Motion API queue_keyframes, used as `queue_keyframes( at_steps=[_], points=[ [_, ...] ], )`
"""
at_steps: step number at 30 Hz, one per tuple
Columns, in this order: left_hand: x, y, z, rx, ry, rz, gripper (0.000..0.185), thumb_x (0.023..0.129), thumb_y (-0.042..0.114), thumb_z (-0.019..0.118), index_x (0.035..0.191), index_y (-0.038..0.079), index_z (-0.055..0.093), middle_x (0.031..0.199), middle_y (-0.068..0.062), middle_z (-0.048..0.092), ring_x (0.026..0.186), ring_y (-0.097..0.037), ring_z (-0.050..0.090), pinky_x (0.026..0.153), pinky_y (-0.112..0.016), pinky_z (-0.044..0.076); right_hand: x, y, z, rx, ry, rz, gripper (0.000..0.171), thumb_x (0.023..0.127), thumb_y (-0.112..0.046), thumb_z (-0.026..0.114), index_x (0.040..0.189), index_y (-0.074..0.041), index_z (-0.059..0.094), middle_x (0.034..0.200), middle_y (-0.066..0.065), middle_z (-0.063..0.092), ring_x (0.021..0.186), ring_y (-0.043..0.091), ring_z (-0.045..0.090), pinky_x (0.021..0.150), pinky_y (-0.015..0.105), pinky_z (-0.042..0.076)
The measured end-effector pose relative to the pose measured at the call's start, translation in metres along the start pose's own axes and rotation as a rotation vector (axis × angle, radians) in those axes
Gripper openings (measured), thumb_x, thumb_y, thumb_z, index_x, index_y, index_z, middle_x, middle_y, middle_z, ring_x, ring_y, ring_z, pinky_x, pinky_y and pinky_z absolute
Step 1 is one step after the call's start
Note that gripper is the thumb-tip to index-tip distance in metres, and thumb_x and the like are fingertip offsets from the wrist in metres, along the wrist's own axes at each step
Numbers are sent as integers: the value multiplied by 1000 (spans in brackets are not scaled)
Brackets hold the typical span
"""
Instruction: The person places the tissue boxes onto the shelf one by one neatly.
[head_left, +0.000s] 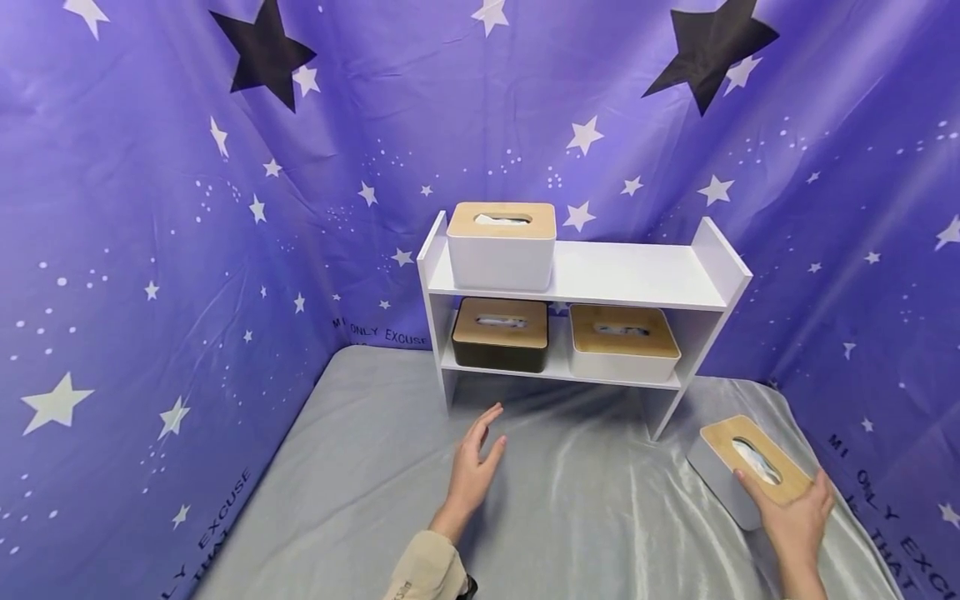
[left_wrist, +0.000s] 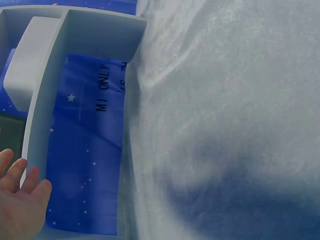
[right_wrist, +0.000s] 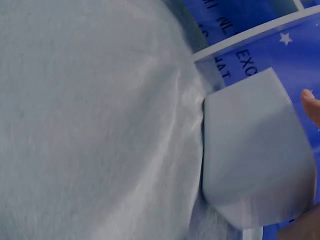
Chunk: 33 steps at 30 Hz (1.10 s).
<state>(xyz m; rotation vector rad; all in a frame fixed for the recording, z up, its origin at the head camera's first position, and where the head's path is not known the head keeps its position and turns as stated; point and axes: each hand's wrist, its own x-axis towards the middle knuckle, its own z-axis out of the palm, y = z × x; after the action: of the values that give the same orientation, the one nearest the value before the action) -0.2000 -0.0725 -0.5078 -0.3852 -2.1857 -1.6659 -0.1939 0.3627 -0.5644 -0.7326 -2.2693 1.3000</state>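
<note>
Right hand (head_left: pixel 797 515) grips grey tissue box (head_left: pixel 742 469), long axis running back-left to front-right.

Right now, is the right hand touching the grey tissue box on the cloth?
Touching. The head view shows the right hand laid over the near end of the grey tissue box, fingers on its wooden lid.

Left hand (left_wrist: pixel 17 200) beside white shelf (left_wrist: pixel 47 90)
</note>
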Motion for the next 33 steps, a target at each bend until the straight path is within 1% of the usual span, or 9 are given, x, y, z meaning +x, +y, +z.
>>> queue_keyframes(
  at_steps=[6, 9, 11, 13, 16, 20, 24, 29, 33],
  points=[
    [-7, -4, 6, -17, 17, -22, 40, 95, -1, 61, 134, -2, 58, 142, -21, 57, 137, -37, 49, 113, -52, 39, -5, 13, -3, 75, -21, 82, 123, 83, -30, 79, 159, -10, -15, 166, 21, -13, 155, 35, -7, 128, 45, 0],
    [-11, -5, 6, -19, 12, -31, 40, 94, -2, 62, 134, -2, 58, 142, -20, 57, 137, -37, 49, 113, -52, 40, -9, 18, -2, 212, -54, 127, 120, 85, -19, 78, 159, -20, -17, 165, 17, 10, 154, 21, 14, 125, 22, 14],
    [-12, -5, 6, -20, 11, -35, 39, 94, -2, 62, 133, -2, 59, 142, -21, 57, 137, -38, 49, 112, -53, 40, -10, 20, -1, 303, -69, 138, 116, 83, -8, 79, 159, -25, -7, 154, 4, 31, 142, 14, 36, 112, 9, 31],
    [-12, -4, 6, -19, 9, -32, 39, 94, -1, 62, 133, -2, 59, 141, -23, 57, 137, -39, 49, 112, -53, 41, -8, 20, -1, 357, -81, 125, 109, 79, 1, 80, 154, -28, 6, 131, -13, 39, 119, 1, 49, 91, -1, 41],
    [-7, -3, 10, -20, 4, -24, 40, 95, 0, 61, 135, -2, 57, 143, -25, 55, 138, -39, 47, 113, -52, 40, -1, 16, -4, 331, -97, 76, 97, 78, 4, 80, 149, -23, 19, 116, -18, 40, 98, -10, 47, 79, -5, 40],
    [-4, -14, 20, -18, 7, -12, 41, 94, -3, 60, 135, -2, 57, 144, -23, 55, 139, -37, 47, 114, -52, 39, 3, 15, -12, 187, -127, 134, 107, 82, -10, 80, 160, -23, 7, 120, -27, 34, 123, -3, 46, 94, -3, 37],
    [-6, -28, 29, -22, -2, 0, 44, 93, -4, 62, 136, 2, 57, 144, -17, 56, 138, -34, 49, 113, -51, 40, 0, 18, -20, 62, -194, 154, 112, 85, -20, 79, 161, -22, -3, 145, -14, 30, 146, 8, 30, 108, 3, 31],
    [-1, -27, 39, -24, -55, 28, 45, 94, 6, 65, 138, 11, 57, 147, -8, 56, 139, -28, 49, 114, -45, 42, -5, 18, -29, 47, -257, 16, 108, 88, -21, 77, 162, -20, -1, 138, -20, 31, 140, -1, 31, 93, -6, 34],
    [6, -16, 52, 21, -119, 72, 50, 93, 9, 67, 141, 14, 55, 148, -5, 54, 140, -26, 49, 114, -42, 43, -12, 12, -36, 68, -288, -53, 107, 89, -17, 75, 161, -23, -5, 157, 0, 28, 141, -5, 25, 84, -10, 32]
  ],
)
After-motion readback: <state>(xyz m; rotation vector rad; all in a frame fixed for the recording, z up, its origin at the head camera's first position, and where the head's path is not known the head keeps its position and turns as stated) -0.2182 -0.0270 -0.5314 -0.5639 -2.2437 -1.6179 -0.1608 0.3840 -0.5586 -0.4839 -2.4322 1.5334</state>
